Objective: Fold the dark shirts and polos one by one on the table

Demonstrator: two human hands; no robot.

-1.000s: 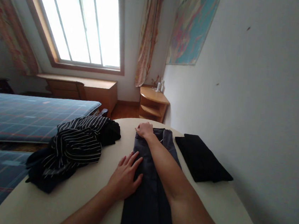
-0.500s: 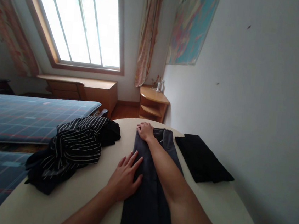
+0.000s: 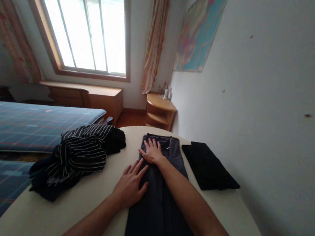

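Observation:
A dark grey garment [image 3: 151, 203], folded into a long strip with a collar-like or waistband edge at its far end, lies lengthwise on the pale round table [image 3: 107, 218]. My right hand [image 3: 152, 152] rests palm down near that far end, fingers spread. Nearer to me, my left hand [image 3: 130, 184] lies flat over the garment's left edge, its fingers apart, partly on the table. Neither hand grips the cloth. My right forearm covers part of the garment's right side.
Left of the hands is a loose heap of black-and-white striped and dark clothes [image 3: 82, 151]. A folded black garment [image 3: 210, 166] lies at the right, near the wall. Beyond the table's left edge is a blue plaid mattress [image 3: 33, 123]; a corner shelf [image 3: 161, 103] stands behind.
My right hand has slid from the garment's far left corner back toward me, uncovering the far edge. The left hand has stayed in nearly the same place. The view has shifted slightly.

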